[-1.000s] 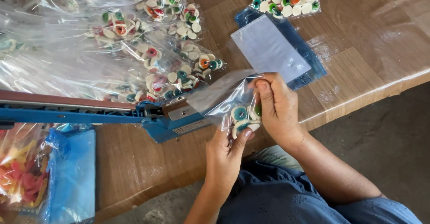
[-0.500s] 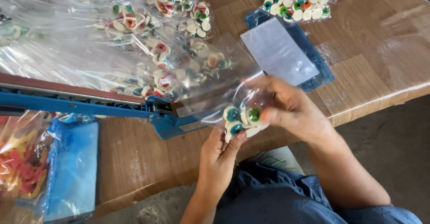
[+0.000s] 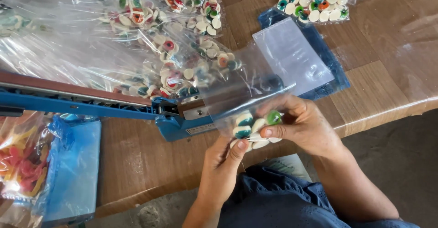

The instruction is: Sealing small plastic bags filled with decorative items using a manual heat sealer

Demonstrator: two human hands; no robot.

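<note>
Wooden table [image 3: 378, 91] – hands [image 3: 301, 125] w/ candy bag [image 3: 251, 118]

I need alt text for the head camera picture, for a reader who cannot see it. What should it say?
Two bare hands, left hand and right hand, hold a small clear plastic bag of round colourful candies beside a blue heat sealer on a wooden table. Behind it lie more clear bags of the same candies and a stack of empty clear bags.
</note>
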